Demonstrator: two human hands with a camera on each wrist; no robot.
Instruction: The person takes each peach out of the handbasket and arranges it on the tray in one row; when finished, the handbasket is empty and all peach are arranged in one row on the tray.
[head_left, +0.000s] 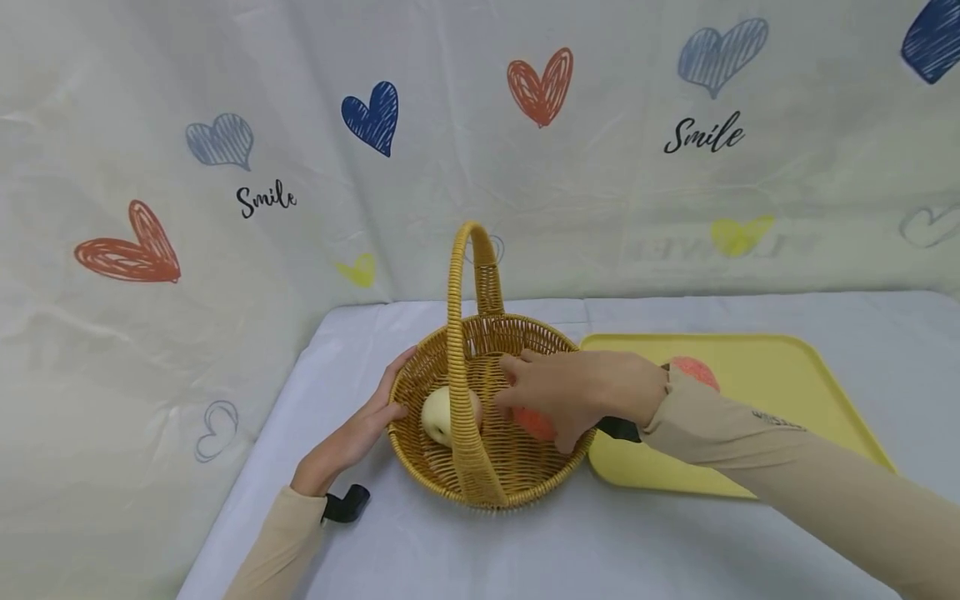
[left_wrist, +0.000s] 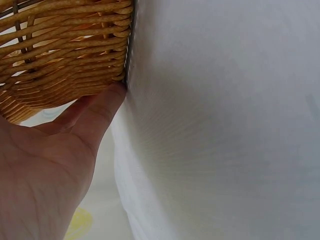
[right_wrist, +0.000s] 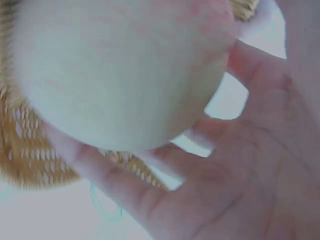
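Observation:
A round wicker basket [head_left: 517,487] with a tall arched handle stands on the white-covered table. My left hand [head_left: 360,425] rests against its left side, thumb at the rim; in the left wrist view, extended fingers [left_wrist: 102,110] touch the wicker wall close to the tabletop. Inside the basket, left of centre and partly behind the handle, lies a pale yellowish fruit [head_left: 437,417]. My right hand [head_left: 577,387] reaches over the right rim and holds a peach [right_wrist: 120,75], pale with pink streaks. From the head view, only the peach's reddish side shows beneath the hand.
A yellow rectangular tray [head_left: 757,367] lies right of the basket, its near left corner close to it. On it sits a pinkish-red round fruit [head_left: 695,371], partly hidden by my right sleeve. Behind the table hangs a pale cloth [head_left: 600,208] printed with hearts.

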